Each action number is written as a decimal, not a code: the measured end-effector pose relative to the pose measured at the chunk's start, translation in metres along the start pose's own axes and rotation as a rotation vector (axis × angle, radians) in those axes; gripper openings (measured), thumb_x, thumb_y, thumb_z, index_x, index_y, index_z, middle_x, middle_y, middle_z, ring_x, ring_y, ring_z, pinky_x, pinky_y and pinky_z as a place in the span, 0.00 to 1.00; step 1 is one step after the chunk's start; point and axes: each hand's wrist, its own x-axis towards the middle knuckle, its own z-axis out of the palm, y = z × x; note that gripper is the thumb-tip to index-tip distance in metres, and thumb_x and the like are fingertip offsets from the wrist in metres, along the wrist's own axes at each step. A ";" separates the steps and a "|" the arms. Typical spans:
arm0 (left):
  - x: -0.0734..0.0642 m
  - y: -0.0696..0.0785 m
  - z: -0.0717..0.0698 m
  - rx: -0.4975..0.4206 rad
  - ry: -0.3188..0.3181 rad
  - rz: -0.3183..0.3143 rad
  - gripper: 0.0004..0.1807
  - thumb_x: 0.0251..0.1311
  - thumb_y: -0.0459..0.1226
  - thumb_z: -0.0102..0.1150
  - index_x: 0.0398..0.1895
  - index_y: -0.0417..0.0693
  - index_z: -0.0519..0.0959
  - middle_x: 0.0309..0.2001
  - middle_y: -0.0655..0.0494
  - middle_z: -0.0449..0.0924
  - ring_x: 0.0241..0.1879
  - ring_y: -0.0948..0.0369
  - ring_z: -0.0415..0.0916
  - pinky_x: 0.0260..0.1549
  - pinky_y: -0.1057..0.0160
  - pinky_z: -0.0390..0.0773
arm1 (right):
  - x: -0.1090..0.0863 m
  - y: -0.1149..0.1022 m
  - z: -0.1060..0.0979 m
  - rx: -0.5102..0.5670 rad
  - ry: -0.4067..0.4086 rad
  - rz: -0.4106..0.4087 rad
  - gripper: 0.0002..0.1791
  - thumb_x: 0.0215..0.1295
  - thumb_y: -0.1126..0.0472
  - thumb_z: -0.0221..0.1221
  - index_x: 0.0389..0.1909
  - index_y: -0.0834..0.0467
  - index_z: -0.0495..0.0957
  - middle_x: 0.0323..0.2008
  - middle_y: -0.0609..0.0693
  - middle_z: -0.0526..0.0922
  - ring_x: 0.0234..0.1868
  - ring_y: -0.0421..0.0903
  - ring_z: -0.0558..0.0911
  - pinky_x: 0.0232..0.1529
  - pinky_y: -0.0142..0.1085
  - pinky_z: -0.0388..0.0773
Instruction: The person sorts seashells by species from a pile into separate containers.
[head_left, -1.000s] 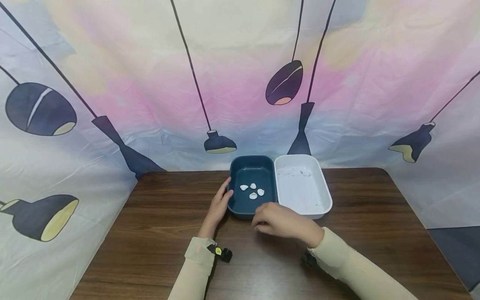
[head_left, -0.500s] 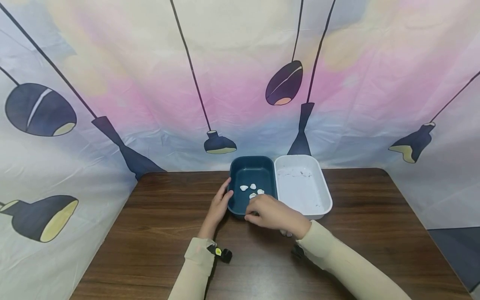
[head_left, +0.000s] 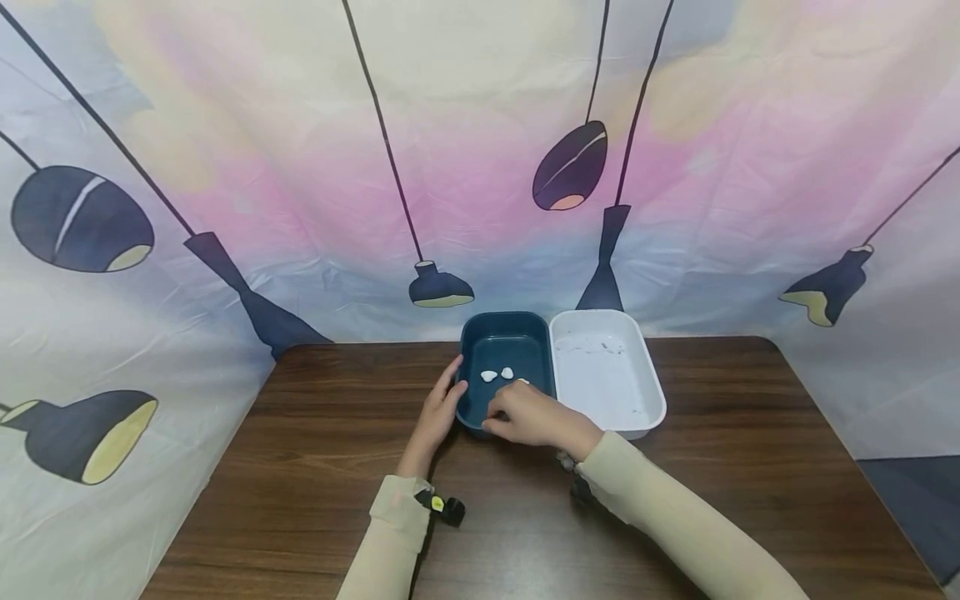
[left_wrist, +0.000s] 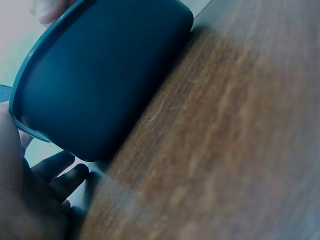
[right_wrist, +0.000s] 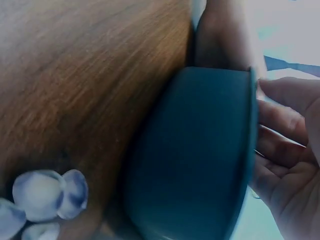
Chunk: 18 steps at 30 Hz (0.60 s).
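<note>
My left hand (head_left: 437,410) rests against the left side of a deep teal tray (head_left: 506,346), thumb at the rim and fingers stretched along the outer wall. Two small white seashells (head_left: 488,376) show plainly on the tray's floor, with a bit of another (head_left: 522,382) beside my knuckles. Reaching over the tray's near edge, my right hand (head_left: 531,412) has bent fingers that point down inside. In the right wrist view the rim (right_wrist: 252,150) hides those fingertips, so I cannot tell whether they pinch a shell.
A white tray (head_left: 603,367) with dark specks stands against the teal one on its right. Several more seashells (right_wrist: 42,195) lie on the brown wooden table (head_left: 322,467), under my right wrist. A lamp-patterned cloth (head_left: 480,150) hangs behind the table.
My right hand has moved left and forward from the tray's near right corner to inside it, covering the nearer shells. Shells on the table came into view under that wrist. My left hand stays put.
</note>
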 end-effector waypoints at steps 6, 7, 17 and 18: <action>0.001 0.001 -0.001 -0.002 -0.013 0.003 0.30 0.83 0.37 0.45 0.83 0.41 0.59 0.83 0.40 0.54 0.81 0.40 0.49 0.75 0.32 0.51 | 0.012 0.007 0.008 0.054 -0.045 0.057 0.19 0.75 0.52 0.66 0.22 0.53 0.83 0.13 0.41 0.71 0.16 0.36 0.68 0.22 0.29 0.66; 0.001 0.001 -0.001 0.000 -0.011 0.005 0.30 0.83 0.37 0.45 0.83 0.41 0.59 0.83 0.40 0.54 0.81 0.40 0.49 0.75 0.32 0.51 | 0.014 0.009 0.010 0.063 -0.052 0.069 0.20 0.75 0.50 0.65 0.21 0.53 0.82 0.12 0.41 0.69 0.16 0.36 0.67 0.22 0.29 0.65; 0.000 0.000 0.000 0.009 -0.003 0.020 0.30 0.83 0.38 0.47 0.83 0.41 0.59 0.82 0.40 0.55 0.81 0.38 0.50 0.75 0.30 0.50 | 0.030 0.020 0.025 0.004 -0.109 0.171 0.32 0.77 0.32 0.53 0.19 0.50 0.79 0.13 0.42 0.72 0.20 0.39 0.77 0.35 0.38 0.81; 0.000 0.000 0.000 0.007 -0.002 0.020 0.30 0.83 0.38 0.47 0.83 0.42 0.60 0.82 0.40 0.55 0.81 0.38 0.51 0.75 0.30 0.50 | 0.030 0.021 0.027 -0.018 -0.113 0.176 0.33 0.78 0.31 0.51 0.20 0.50 0.80 0.14 0.42 0.73 0.23 0.39 0.79 0.43 0.42 0.83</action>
